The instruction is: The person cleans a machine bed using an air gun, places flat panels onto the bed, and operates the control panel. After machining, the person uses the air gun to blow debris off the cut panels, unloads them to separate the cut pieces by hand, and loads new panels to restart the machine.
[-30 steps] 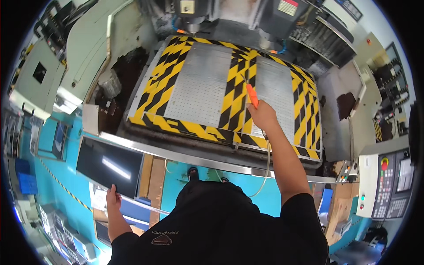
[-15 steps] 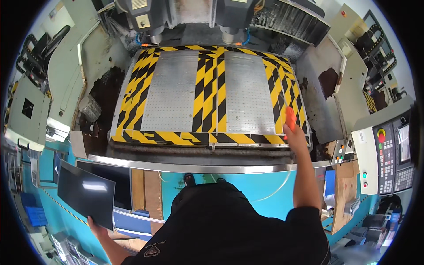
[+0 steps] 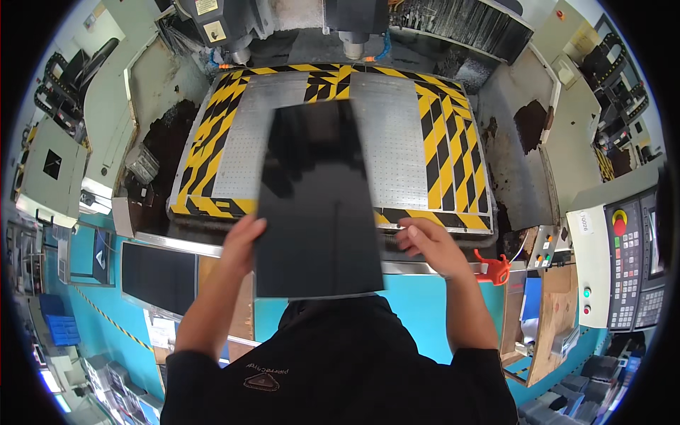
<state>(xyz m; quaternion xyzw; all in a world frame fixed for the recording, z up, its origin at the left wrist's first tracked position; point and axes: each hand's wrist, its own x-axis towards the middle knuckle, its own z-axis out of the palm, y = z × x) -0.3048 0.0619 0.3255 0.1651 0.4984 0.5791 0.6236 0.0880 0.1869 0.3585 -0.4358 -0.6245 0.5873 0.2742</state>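
A glossy black rectangular panel [image 3: 322, 212] stands tilted in front of me, over the front of the machine bed. My left hand [image 3: 243, 241] grips its left edge, thumb on the face; the fingers behind are hidden. Just off the panel's right edge, my right hand [image 3: 428, 248] is empty, with thumb and fingers apart. An orange air blow gun [image 3: 492, 269] sits at the machine's front rail, right of my right forearm. Beneath and beyond the panel lies the perforated metal bed [image 3: 397, 149], bordered with yellow-and-black striped tape [image 3: 453, 152].
Two spindle heads [image 3: 354, 46] hang over the bed's far side. Another dark panel [image 3: 159, 273] lies on a stand at the left. A control panel [image 3: 630, 262] with buttons and a small switch box [image 3: 542, 248] stand at the right, above a wooden board [image 3: 552, 326].
My left hand has brought the black panel from the lower left to the middle, over the bed's front. My right hand has let go of the orange air blow gun and moved left.
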